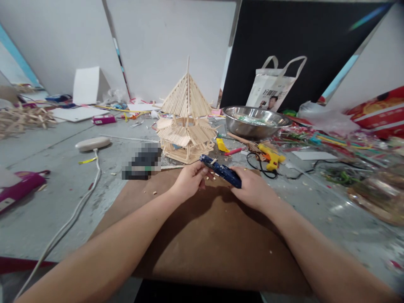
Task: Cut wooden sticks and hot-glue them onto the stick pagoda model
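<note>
Holding the dark blue glue gun (222, 170) with both hands, you have it low over the far edge of the brown board (202, 235), which lies on the grey worktop (63, 189). Your right hand (252, 189) is closed around the rear part of the gun. Your left hand (189, 181) is narrow, with thumb and fingers pressed on the front end near the nozzle. A small pale wood piece (213, 161) sits on top of the gun just behind that end. I cannot tell if a finger touches it.

The stick pagoda model (187, 122) stands at 12 o'clock from your hands, near but apart from them. A yellow glue gun (271, 158) lies at 2 o'clock, and a steel bowl (255, 122) is behind it at 1 o'clock. A white cable (72, 219) runs over the worktop at 9 o'clock.

In my judgement the nozzle end is the delicate place. It may be hot, so put your left fingertips on the plastic body and not on the metal tip. Let the right hand carry the weight of the gun, and let the left hand only guide. Work above the board, so that any drop of glue falls there. Point the nozzle away from the model, because its thin sticks look easy to knock.
</note>
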`<state>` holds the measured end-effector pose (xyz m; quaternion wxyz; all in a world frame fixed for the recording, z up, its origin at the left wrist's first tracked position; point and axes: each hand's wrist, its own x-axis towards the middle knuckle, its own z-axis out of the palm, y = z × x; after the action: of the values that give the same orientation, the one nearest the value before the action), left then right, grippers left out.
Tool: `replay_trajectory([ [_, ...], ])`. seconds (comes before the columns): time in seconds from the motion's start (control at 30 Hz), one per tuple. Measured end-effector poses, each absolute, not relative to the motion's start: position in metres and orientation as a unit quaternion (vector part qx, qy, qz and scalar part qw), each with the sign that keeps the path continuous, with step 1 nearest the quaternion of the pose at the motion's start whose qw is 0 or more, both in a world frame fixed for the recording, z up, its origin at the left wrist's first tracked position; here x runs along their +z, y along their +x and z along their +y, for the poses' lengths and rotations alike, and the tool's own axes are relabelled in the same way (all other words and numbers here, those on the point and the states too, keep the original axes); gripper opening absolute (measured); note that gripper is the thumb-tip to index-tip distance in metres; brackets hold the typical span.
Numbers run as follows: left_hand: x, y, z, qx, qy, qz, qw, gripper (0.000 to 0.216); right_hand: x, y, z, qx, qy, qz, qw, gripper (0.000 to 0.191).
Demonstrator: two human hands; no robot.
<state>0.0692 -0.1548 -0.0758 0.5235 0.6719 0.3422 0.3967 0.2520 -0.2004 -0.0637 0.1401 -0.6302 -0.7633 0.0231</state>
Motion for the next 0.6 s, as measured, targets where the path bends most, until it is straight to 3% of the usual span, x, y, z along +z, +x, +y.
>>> replay_trajectory([
  [0.6, -0.0758, 0.0689, -0.1551, 0.403, 0.675, 0.345, 0.512, 0.012, -0.0622, 0.2515, -0.2005, 0.031, -0.63, -0.763, 0.141, 0.048],
])
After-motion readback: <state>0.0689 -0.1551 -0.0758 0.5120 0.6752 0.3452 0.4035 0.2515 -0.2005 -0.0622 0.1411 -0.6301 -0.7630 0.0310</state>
